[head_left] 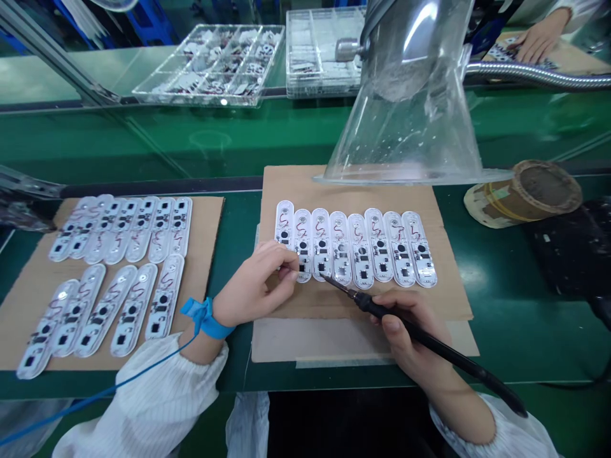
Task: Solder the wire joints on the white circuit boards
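Note:
My right hand [415, 331] is wrapped round the black handle of a soldering iron [396, 318]. Its metal tip points left, at the lower part of a white circuit board [321, 242] in the row; whether it touches, I cannot tell. My left hand [262, 280] has its fingers pinched together over the lower end of the leftmost board [285, 222]; what they hold, if anything, is hidden. A blue wrist strap [210, 318] with a cord is on that wrist. Several long, rounded boards with red wires stand side by side on brown cardboard [305, 184].
More boards [162, 296] lie in two rows on cardboard at left. A clear fume hood [405, 127] hangs above the work. A round tan container [525, 191] stands at right beside a black device [573, 248]. Parts trays [214, 63] sit behind. Another person's hand [541, 38] shows top right.

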A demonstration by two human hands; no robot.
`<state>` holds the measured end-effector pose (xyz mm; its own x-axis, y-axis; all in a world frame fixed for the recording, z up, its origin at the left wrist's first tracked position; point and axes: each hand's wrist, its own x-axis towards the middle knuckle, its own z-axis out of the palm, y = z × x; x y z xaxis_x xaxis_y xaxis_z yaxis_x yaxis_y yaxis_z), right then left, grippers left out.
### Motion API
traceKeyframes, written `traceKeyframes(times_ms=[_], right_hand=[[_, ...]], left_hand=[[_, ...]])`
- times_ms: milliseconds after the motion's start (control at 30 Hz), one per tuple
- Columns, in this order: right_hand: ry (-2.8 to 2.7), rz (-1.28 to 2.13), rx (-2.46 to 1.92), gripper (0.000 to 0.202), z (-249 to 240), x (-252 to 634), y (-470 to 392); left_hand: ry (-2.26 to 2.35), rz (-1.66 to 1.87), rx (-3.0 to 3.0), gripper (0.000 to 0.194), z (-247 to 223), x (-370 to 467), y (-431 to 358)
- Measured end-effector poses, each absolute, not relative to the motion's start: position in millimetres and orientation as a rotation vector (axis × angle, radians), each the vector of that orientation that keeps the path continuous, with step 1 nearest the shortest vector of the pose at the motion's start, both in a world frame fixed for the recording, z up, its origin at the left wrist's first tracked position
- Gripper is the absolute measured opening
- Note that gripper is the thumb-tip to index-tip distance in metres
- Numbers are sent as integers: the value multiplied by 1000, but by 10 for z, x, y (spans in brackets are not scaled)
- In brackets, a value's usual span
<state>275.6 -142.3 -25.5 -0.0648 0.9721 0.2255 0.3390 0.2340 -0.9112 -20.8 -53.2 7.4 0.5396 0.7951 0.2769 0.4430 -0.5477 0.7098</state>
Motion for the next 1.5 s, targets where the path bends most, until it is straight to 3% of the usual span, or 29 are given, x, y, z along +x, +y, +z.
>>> traceKeyframes(times_ms=[200, 533, 1500], right_hand=[[-1505, 879, -1292, 15, -85, 2582, -1416], [-1495, 869, -1290, 10, -285, 2505, -1404], [-1538, 872, -1314, 9, -327, 2494, -1415]], left_hand=[[1091, 810, 2019, 12, 128, -486, -455], [1044, 727, 1811, 5, 59, -468, -471], [1050, 668, 1943, 3, 54, -437, -452]])
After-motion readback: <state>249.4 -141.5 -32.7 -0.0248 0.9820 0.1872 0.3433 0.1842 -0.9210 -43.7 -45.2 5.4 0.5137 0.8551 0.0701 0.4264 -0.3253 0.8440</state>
